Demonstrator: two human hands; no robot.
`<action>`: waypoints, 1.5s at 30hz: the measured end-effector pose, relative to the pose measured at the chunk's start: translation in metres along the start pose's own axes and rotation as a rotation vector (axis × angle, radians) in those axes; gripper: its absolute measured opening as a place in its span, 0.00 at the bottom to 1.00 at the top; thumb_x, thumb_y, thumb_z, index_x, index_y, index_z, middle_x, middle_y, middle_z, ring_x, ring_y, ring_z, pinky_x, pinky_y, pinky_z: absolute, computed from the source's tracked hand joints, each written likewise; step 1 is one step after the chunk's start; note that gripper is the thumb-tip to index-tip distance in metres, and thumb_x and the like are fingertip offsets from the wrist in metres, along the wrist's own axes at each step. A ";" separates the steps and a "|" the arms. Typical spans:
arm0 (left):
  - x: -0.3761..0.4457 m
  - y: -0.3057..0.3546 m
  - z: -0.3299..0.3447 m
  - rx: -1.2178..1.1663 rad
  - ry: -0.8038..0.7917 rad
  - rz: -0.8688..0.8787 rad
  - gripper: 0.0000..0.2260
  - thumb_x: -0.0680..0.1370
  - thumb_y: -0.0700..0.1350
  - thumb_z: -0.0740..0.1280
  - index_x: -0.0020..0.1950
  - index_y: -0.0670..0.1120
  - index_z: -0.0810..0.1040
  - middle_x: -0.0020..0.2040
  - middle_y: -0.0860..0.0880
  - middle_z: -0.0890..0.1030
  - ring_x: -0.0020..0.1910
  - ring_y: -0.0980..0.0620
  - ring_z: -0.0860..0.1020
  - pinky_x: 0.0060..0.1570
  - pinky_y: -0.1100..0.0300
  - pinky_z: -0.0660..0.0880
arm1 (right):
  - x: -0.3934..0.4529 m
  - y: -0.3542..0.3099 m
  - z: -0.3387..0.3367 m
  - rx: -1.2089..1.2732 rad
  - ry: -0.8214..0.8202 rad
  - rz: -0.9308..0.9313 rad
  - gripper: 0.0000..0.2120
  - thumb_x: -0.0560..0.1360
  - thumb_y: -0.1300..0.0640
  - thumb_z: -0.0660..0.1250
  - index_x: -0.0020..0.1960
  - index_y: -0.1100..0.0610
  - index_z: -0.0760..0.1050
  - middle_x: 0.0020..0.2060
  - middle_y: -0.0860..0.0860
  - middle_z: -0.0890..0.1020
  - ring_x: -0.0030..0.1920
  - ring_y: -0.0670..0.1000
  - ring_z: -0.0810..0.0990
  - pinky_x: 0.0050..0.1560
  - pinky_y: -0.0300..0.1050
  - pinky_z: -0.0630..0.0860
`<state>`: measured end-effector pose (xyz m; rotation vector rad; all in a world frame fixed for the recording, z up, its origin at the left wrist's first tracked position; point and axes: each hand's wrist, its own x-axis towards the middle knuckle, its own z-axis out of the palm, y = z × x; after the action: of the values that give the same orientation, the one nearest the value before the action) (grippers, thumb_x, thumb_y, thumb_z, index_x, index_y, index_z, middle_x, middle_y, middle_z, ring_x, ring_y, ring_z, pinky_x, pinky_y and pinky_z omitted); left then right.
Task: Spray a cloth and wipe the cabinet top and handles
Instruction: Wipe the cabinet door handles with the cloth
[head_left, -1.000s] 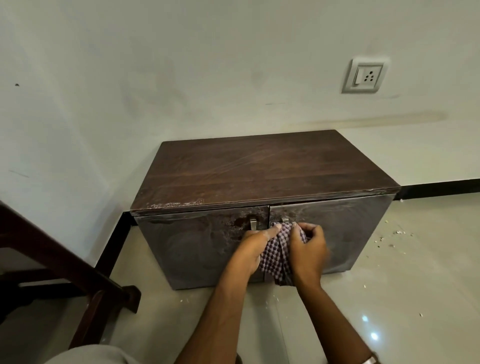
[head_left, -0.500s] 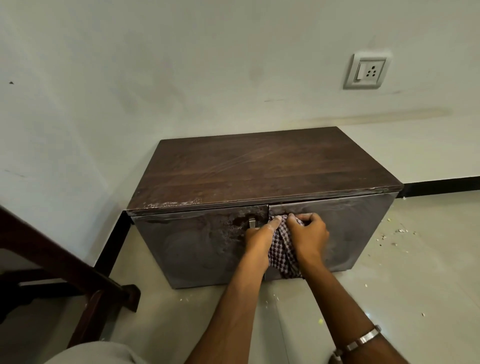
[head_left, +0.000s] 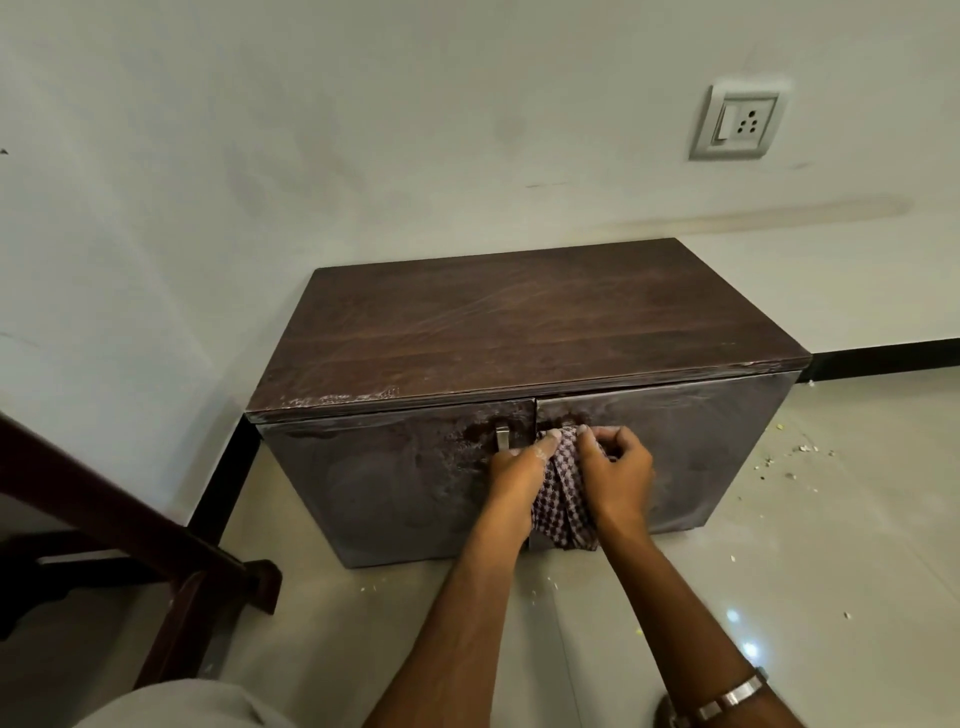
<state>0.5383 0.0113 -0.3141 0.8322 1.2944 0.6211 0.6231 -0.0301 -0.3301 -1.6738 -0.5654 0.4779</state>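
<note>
Both arms reach forward to the cabinet front. The left hand (head_left: 519, 470) and right hand (head_left: 615, 467), fingers curled, clutch one checked cloth (head_left: 563, 491) bunched between them against the right door's top, just right of the centre seam. One flat metal handle (head_left: 502, 439) shows on the left door. The one dark wooden cabinet (head_left: 519, 332) has a streaked, grained top and two dusty doors.

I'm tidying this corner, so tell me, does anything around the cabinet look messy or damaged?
Yes. Pale crumbs lie scattered on the floor tiles right of the cabinet. The front edge of the top shows whitish chipping or residue, and the left door looks blotchy with dust around its handle.
</note>
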 end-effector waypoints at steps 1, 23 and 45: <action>-0.001 -0.001 -0.001 0.030 0.001 -0.007 0.19 0.74 0.51 0.72 0.59 0.41 0.80 0.54 0.42 0.83 0.51 0.45 0.82 0.52 0.55 0.79 | -0.002 0.006 -0.001 0.010 -0.007 -0.001 0.03 0.76 0.56 0.67 0.46 0.55 0.79 0.41 0.50 0.82 0.45 0.49 0.81 0.49 0.47 0.79; 0.006 -0.019 -0.003 0.088 -0.008 0.020 0.10 0.76 0.50 0.69 0.51 0.44 0.80 0.52 0.45 0.83 0.48 0.48 0.80 0.46 0.58 0.77 | -0.005 0.037 -0.004 -0.023 -0.121 -0.067 0.04 0.80 0.57 0.63 0.52 0.54 0.76 0.47 0.50 0.81 0.49 0.48 0.79 0.51 0.43 0.76; 0.030 -0.043 -0.001 0.130 0.127 0.055 0.12 0.76 0.48 0.69 0.52 0.41 0.81 0.51 0.45 0.84 0.50 0.46 0.82 0.49 0.56 0.77 | 0.003 0.055 0.012 -0.055 -0.131 0.104 0.05 0.79 0.59 0.65 0.52 0.60 0.73 0.45 0.53 0.80 0.47 0.51 0.78 0.49 0.44 0.73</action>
<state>0.5403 0.0108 -0.3670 0.9495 1.4430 0.6468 0.6240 -0.0258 -0.3863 -1.7390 -0.5933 0.6559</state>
